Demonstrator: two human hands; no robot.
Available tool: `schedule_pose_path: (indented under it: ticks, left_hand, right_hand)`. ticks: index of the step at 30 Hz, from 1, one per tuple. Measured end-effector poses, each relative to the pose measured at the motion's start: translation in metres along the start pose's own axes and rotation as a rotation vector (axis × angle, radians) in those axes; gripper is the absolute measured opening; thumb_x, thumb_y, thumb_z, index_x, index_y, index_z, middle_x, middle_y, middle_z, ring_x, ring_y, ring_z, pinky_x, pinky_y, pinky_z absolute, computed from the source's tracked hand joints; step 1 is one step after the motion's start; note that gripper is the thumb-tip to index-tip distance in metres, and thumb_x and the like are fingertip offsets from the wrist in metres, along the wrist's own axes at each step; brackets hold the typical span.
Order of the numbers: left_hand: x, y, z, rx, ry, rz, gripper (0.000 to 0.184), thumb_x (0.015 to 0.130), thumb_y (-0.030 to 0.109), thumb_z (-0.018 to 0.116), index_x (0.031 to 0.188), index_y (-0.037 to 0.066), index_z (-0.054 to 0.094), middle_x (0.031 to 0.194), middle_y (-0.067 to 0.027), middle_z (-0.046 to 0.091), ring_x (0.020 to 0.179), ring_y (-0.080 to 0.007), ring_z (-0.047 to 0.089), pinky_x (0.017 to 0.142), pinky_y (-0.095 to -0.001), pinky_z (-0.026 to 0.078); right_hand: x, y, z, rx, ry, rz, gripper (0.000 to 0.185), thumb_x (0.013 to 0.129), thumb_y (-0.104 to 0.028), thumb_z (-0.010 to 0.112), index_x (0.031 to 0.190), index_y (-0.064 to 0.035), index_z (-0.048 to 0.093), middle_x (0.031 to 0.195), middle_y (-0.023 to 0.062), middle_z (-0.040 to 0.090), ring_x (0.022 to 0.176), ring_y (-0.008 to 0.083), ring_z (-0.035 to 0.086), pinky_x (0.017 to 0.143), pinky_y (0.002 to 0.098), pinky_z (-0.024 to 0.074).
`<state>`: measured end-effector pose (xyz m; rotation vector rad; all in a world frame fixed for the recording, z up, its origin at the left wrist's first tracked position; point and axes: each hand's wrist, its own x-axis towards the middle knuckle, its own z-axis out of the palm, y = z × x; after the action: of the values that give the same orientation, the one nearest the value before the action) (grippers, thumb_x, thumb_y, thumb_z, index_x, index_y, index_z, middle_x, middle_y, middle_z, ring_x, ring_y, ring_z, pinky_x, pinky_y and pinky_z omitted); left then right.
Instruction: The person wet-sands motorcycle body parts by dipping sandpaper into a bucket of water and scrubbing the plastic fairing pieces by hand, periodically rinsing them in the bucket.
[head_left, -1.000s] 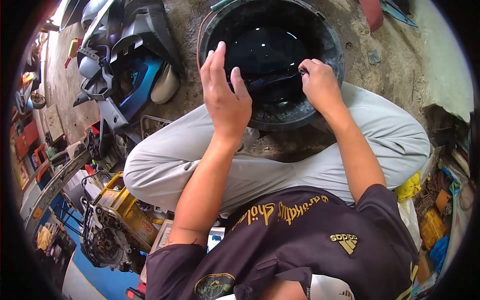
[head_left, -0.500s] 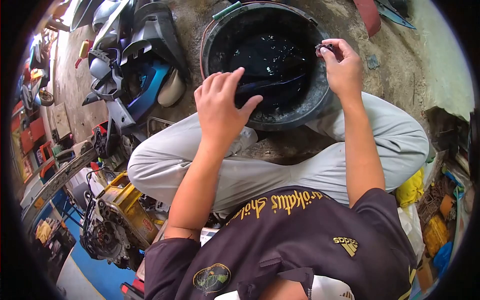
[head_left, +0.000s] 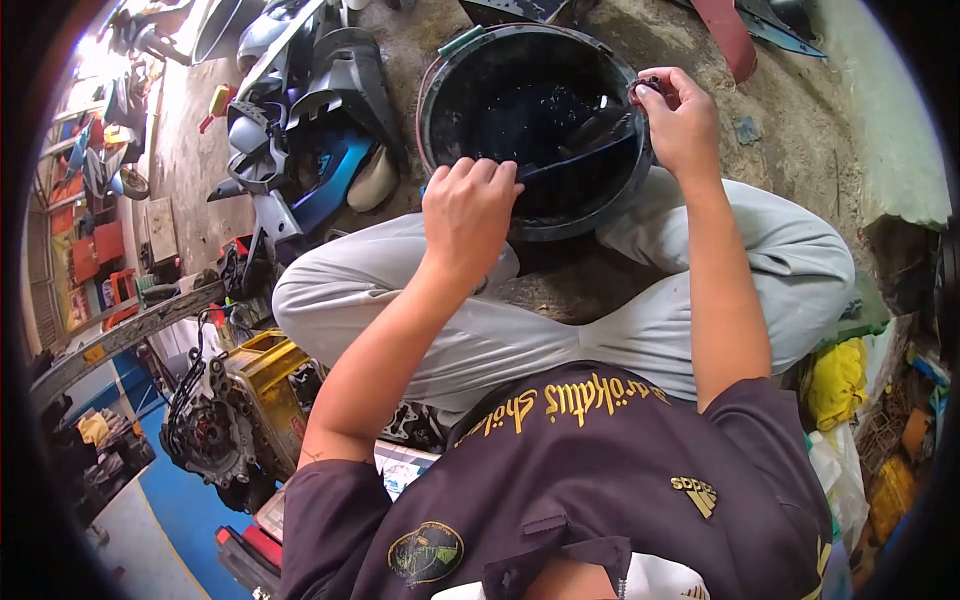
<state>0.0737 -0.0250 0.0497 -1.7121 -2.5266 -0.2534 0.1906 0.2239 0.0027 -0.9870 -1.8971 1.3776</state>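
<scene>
A black bucket point(head_left: 432, 120) of dark liquid stands between my bent legs. Out of the liquid shows a long, dark blue plastic panel point(head_left: 582, 156), its lower part hidden in the bucket. My left hand point(head_left: 468, 208) is closed on the panel's left end at the near-left rim, knuckles up. Over the right rim, my right hand point(head_left: 684, 122) pinches a small, dark, rough-looking wad point(head_left: 648, 86) between thumb and fingers. What the wad is made of does not show clearly.
Grey and blue motorcycle fairings point(head_left: 345, 110) lie left of the bucket. A yellow crate point(head_left: 268, 400) and an engine part point(head_left: 208, 425) sit by my left knee. A red panel point(head_left: 728, 40) lies at the upper right, a yellow bag point(head_left: 838, 385) by my right side.
My left hand has gone from spread fingers above the bucket to a closed grip on the panel, whose edge now shows higher. My right hand still pinches the dark wad.
</scene>
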Motion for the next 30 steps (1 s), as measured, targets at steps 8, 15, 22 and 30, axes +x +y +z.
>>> schedule_pose_path:
  ticks: [8, 15, 22, 30]
  left_hand:
    - [-0.064, 0.027, -0.019, -0.237, 0.192, -0.100, 0.035, 0.073, 0.008, 0.083, 0.106, 0.009, 0.073, 0.094, -0.0047, 0.073, 0.086, -0.0263, 0.066, 0.076, -0.0401, 0.051]
    - [-0.075, 0.039, 0.011, -0.691, 0.084, -0.369, 0.080, 0.074, -0.011, 0.079, 0.146, 0.012, 0.053, 0.097, -0.0091, 0.075, 0.081, -0.0256, 0.065, 0.078, -0.0349, 0.053]
    - [-0.068, 0.028, -0.002, -0.839, -0.074, -0.460, 0.089, 0.075, -0.012, 0.078, 0.153, 0.016, 0.045, 0.100, -0.0084, 0.076, 0.077, -0.0232, 0.059, 0.078, -0.0333, 0.052]
    - [-0.070, 0.028, 0.015, -0.708, -0.042, -0.337, 0.076, 0.076, -0.009, 0.078, 0.145, 0.015, 0.056, 0.100, -0.0078, 0.072, 0.092, -0.0262, 0.067, 0.082, -0.0378, 0.054]
  right_hand:
    - [-0.056, -0.023, -0.032, 0.202, -0.165, 0.100, 0.016, 0.099, 0.000, 0.061, 0.113, 0.0015, 0.068, 0.093, 0.0023, 0.069, 0.086, 0.0081, 0.064, 0.080, 0.0246, 0.0523]
    - [-0.084, -0.006, -0.046, 0.084, -0.140, 0.138, 0.015, 0.100, -0.001, 0.062, 0.114, -0.0005, 0.068, 0.095, 0.0017, 0.070, 0.087, 0.0070, 0.065, 0.080, 0.0234, 0.0520]
    - [-0.108, -0.015, -0.029, -0.074, -0.209, 0.090, 0.016, 0.097, -0.001, 0.064, 0.112, -0.0016, 0.069, 0.095, 0.0048, 0.072, 0.083, 0.0102, 0.067, 0.079, 0.0272, 0.0532]
    - [-0.130, -0.004, -0.028, -0.107, -0.056, 0.019, 0.017, 0.098, -0.002, 0.065, 0.114, -0.0013, 0.070, 0.098, 0.0073, 0.072, 0.086, 0.0135, 0.068, 0.080, 0.0283, 0.0534]
